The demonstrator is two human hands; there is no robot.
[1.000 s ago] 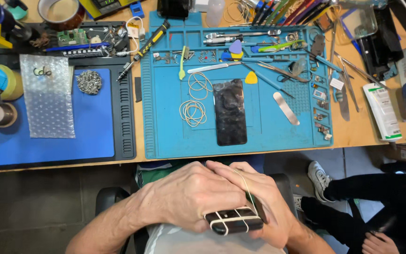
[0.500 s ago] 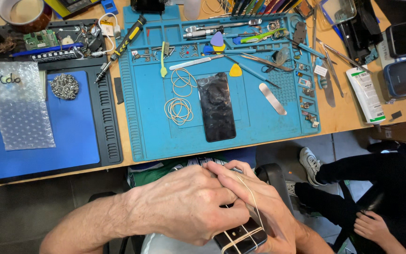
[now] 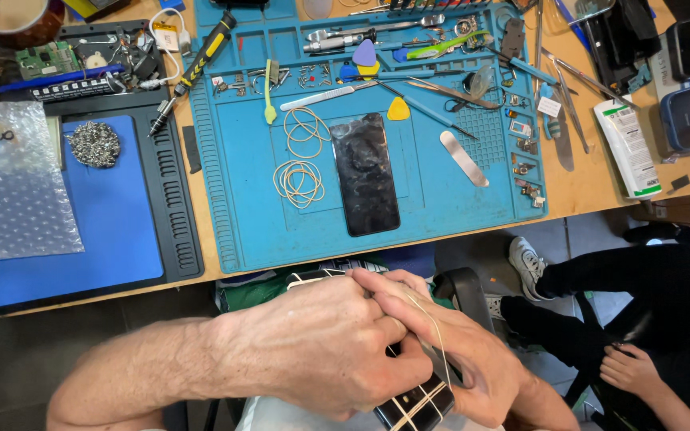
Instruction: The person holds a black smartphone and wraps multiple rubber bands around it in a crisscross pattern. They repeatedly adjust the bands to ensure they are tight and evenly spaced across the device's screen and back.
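Teal repair mat (image 3: 241,215) on far workbench, black phone (image 3: 367,174) lying there. Near, below bench edge: left hand (image 3: 321,343) and right hand (image 3: 449,351) clasping dark device (image 3: 413,403), stretching rubber band (image 3: 433,327) around it.

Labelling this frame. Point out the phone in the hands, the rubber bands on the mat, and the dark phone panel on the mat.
phone (image 3: 413,407): head view, its dark lower end showing below the hands.
rubber bands (image 3: 299,182): head view, the lower coil of loops.
phone panel (image 3: 366,175): head view, middle of its dark face.
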